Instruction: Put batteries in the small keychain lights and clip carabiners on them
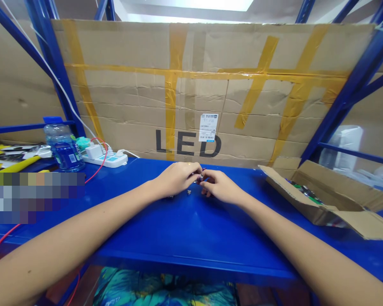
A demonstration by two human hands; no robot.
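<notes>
Over the middle of the blue shelf top (191, 229), my left hand (177, 178) and my right hand (221, 186) meet, fingertips almost touching. Between them is a small shiny item (198, 178) with dark reddish and metallic parts, too small and covered to name. The fingers of my left hand are closed around it from the left. My right thumb and forefinger pinch at its right side. Just below, a tiny metal piece like a spring or screw (189, 192) lies on the surface. Another small dark bit (171, 196) shows under my left wrist.
An open cardboard box (319, 212) with small green and metallic parts stands on the right. At left are a water bottle (64, 146), a white power strip (110, 159) with plugs, a red cable (97, 170) and yellow-handled tools (17, 163). A large taped cardboard panel (130, 106) closes the back.
</notes>
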